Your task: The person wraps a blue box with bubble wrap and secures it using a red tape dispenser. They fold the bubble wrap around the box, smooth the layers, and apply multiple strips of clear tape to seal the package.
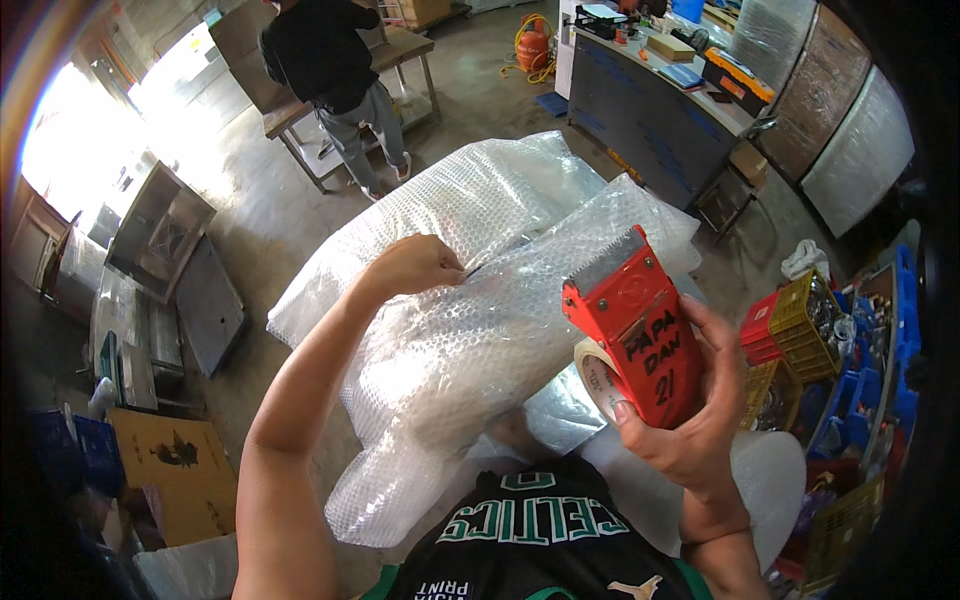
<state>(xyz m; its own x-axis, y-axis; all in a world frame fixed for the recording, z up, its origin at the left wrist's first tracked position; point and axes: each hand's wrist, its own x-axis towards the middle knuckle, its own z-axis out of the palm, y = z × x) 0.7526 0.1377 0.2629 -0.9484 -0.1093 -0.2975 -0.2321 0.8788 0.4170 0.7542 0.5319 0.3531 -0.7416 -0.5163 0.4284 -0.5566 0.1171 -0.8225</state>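
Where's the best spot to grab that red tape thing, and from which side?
Probably the lower body of the red tape dispenser, from the right, like the right hand does: the toothed blade is up top, and the tape roll shows on the left.

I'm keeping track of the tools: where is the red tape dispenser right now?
The red tape dispenser is right of centre in the head view, gripped in the person's right hand, with the bubble wrap to its left.
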